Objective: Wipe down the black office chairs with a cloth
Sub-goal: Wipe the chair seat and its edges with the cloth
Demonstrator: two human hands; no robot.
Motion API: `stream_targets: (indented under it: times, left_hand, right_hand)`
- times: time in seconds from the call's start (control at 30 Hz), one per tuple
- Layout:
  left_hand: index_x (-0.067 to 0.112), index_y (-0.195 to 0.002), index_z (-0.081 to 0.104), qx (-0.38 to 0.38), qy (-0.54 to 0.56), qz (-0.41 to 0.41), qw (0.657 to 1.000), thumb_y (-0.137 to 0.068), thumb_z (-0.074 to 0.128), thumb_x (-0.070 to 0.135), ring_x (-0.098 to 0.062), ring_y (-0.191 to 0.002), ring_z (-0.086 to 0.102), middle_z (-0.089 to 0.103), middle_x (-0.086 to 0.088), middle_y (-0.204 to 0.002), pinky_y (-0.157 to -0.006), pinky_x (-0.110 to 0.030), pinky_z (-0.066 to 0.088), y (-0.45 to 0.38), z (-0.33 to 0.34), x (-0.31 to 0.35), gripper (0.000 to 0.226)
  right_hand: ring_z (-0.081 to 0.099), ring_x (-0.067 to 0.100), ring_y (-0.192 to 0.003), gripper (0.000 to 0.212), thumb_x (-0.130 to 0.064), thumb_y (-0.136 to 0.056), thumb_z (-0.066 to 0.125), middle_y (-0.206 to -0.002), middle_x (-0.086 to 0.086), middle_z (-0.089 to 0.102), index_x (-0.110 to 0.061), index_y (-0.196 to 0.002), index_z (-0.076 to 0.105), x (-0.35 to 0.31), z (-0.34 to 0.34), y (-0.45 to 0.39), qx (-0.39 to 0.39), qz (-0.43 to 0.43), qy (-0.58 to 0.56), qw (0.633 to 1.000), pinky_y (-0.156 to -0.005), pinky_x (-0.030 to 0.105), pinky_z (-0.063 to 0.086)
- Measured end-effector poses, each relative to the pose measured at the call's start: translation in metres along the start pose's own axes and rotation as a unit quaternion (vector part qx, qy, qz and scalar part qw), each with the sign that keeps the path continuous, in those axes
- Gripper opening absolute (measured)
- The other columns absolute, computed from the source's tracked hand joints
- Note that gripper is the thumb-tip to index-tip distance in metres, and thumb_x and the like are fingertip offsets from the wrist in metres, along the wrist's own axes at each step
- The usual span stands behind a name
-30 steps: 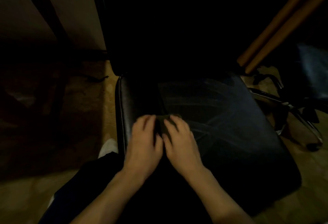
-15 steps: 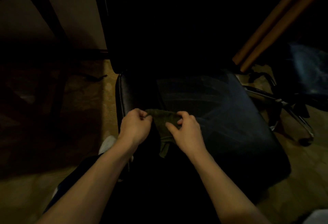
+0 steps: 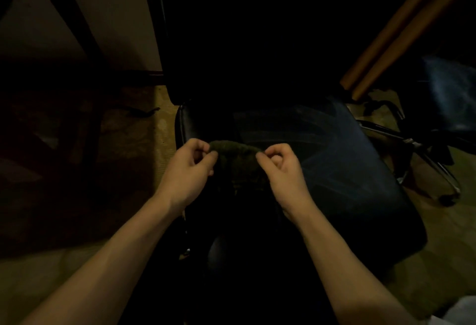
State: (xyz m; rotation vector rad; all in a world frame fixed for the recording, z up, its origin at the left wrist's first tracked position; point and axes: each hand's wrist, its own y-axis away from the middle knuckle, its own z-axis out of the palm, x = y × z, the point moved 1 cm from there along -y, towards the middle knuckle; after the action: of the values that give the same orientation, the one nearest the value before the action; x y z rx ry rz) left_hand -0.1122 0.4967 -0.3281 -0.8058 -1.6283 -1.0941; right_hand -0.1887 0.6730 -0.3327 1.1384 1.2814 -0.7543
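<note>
A black office chair fills the middle of the dim view, its shiny seat streaked with wipe marks and its backrest lost in darkness. A dark olive cloth hangs over the seat's near left part, stretched between my hands. My left hand pinches its left top corner. My right hand pinches the right top corner. The cloth's lower edge droops toward the seat.
A second black chair with a chrome base stands at the right. Two wooden poles lean at the upper right. A dark table leg and a wall stand at the upper left. Tan floor surrounds the chair.
Both hands lay flat on the cloth on the seat a second ago. They have since lifted it by two corners and pulled it wider apart.
</note>
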Motion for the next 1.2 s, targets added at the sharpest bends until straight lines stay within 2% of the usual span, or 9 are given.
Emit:
stream_targets:
  times: [0.13, 0.3, 0.47, 0.57, 0.67, 0.77, 0.9, 1.07, 1.2]
  left_hand:
    - [0.017, -0.082, 0.05, -0.026, 0.119, -0.026, 0.992, -0.102, 0.047, 0.013, -0.004, -0.061, 0.054, 0.053, 0.006, -0.071, -0.059, -0.022, 0.046, 0.014, 0.007, 0.021, 0.021]
    - [0.017, -0.074, 0.05, -0.06, 0.189, -0.043, 0.979, -0.101, 0.041, 0.011, -0.003, -0.059, 0.056, 0.054, 0.007, -0.067, -0.059, -0.024, 0.042, 0.033, 0.013, 0.047, 0.029]
    - [0.015, -0.081, 0.052, -0.103, 0.259, -0.099, 0.955, -0.1, 0.038, 0.019, -0.015, -0.067, 0.06, 0.057, -0.001, -0.074, -0.055, -0.027, 0.05, 0.054, 0.009, 0.056, 0.024]
    - [0.015, -0.086, 0.055, -0.1, 0.261, -0.149, 0.949, -0.096, 0.041, 0.023, -0.022, -0.075, 0.059, 0.058, -0.007, -0.082, -0.063, -0.032, 0.045, 0.065, 0.009, 0.051, 0.019]
    - [0.014, -0.09, 0.059, -0.101, 0.261, -0.167, 0.945, -0.095, 0.042, 0.025, -0.023, -0.077, 0.06, 0.062, -0.007, -0.084, -0.062, -0.032, 0.046, 0.074, 0.007, 0.046, 0.021]
    - [0.012, -0.094, 0.064, -0.101, 0.25, -0.136, 0.953, -0.093, 0.052, 0.029, -0.025, -0.088, 0.064, 0.067, -0.009, -0.092, -0.074, -0.035, 0.05, 0.08, 0.008, 0.044, 0.021]
    - [0.011, -0.114, 0.058, -0.061, 0.191, -0.068, 0.977, -0.08, 0.069, 0.024, -0.018, -0.084, 0.07, 0.07, -0.008, -0.097, -0.071, -0.026, 0.056, 0.082, 0.012, 0.041, 0.038]
    - [0.028, -0.144, 0.037, -0.085, 0.168, -0.04, 0.981, -0.097, 0.053, 0.002, -0.008, -0.091, 0.072, 0.072, -0.001, -0.106, -0.071, -0.017, 0.055, 0.078, 0.01, 0.037, 0.057]
    - [0.011, -0.124, 0.062, -0.141, 0.101, -0.006, 0.985, -0.098, 0.052, 0.004, -0.015, -0.095, 0.071, 0.075, -0.001, -0.098, -0.074, -0.016, 0.054, 0.08, 0.005, 0.036, 0.029]
  right_hand:
    - [0.069, 0.012, -0.082, 0.024, -0.012, -0.093, 0.065, -0.099, 0.007, 0.068, -0.012, -0.114, 0.054, -0.019, -0.003, 0.02, 0.016, 0.015, -0.103, 0.994, -0.068, 0.023, 0.055]
    - [0.069, 0.02, -0.102, 0.075, -0.065, -0.06, 0.078, -0.113, 0.007, 0.071, -0.019, -0.118, 0.063, -0.017, 0.004, 0.046, 0.018, 0.137, -0.114, 0.984, -0.096, 0.04, 0.054]
    - [0.066, 0.025, -0.11, 0.094, -0.089, -0.054, 0.055, -0.117, 0.003, 0.072, -0.027, -0.124, 0.065, -0.011, 0.007, 0.066, -0.024, 0.259, -0.192, 0.946, -0.097, 0.044, 0.051]
    - [0.063, 0.031, -0.117, 0.082, -0.075, -0.072, 0.056, -0.125, 0.012, 0.067, -0.017, -0.131, 0.061, -0.014, 0.008, 0.077, -0.072, 0.253, -0.302, 0.916, -0.103, 0.047, 0.046]
    - [0.06, 0.033, -0.12, 0.057, -0.04, -0.086, 0.064, -0.126, 0.021, 0.064, -0.003, -0.13, 0.059, -0.024, 0.009, 0.083, -0.056, 0.193, -0.369, 0.907, -0.11, 0.048, 0.041]
    - [0.069, 0.025, -0.1, 0.026, -0.019, -0.092, 0.062, -0.109, 0.014, 0.071, -0.009, -0.116, 0.065, -0.027, 0.006, 0.085, -0.025, 0.16, -0.296, 0.942, -0.092, 0.038, 0.054]
    - [0.072, 0.017, -0.09, 0.043, 0.0, -0.091, 0.061, -0.103, 0.008, 0.073, -0.018, -0.13, 0.052, -0.032, -0.002, 0.086, 0.004, 0.105, -0.239, 0.965, -0.077, 0.029, 0.058]
    - [0.071, 0.023, -0.1, 0.044, 0.002, -0.091, 0.062, -0.111, 0.008, 0.073, -0.021, -0.129, 0.059, -0.042, -0.021, 0.09, -0.068, 0.037, -0.069, 0.995, -0.089, 0.036, 0.057]
    - [0.07, 0.013, -0.098, 0.03, -0.004, -0.09, 0.065, -0.106, 0.002, 0.073, -0.021, -0.115, 0.068, -0.054, -0.037, 0.096, -0.071, -0.038, 0.091, 0.993, -0.088, 0.031, 0.057]
